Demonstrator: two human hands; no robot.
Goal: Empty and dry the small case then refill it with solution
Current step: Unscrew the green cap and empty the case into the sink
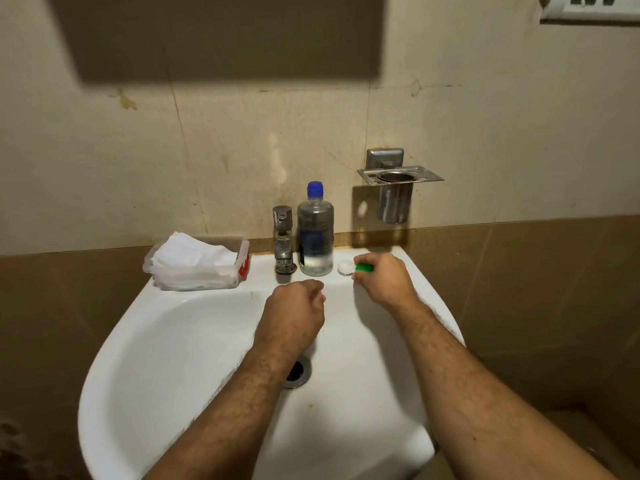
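Hands both extended forward over a white ceramic wash basin (180, 327), forearms bare and converging toward its back ledge.

Right hand (382, 282): reaches to the back ledge, right of centre, knuckles up, wrist slightly raised. Fingers curl down around the green-capped end of a small contact lens case (356, 267), which sits on the ledge. The case's white round cap end stays exposed to the left of the fingers, just beside the base of a clear plastic solution bottle with a blue screw cap (315, 233). Whether the case is lifted off the ledge or resting on it: cannot tell.

Left hand (294, 313): hovers above the bowl in front of the ledge, back of hand up, fingers curled loosely inward toward the palm. Nothing visible in its grip; fingertips hidden beneath the hand.

Bottle stands upright on the ledge, cap on, a low level of liquid at the bottom. A chrome pillar tap (284, 244) stands just left of it. At the ledge's left corner sits a clear plastic box holding white folded tissues (195, 263). A steel wall-mounted tumbler holder (396, 188) hangs above and right of the case. The metal drain (298, 372) is partly covered by the left forearm.
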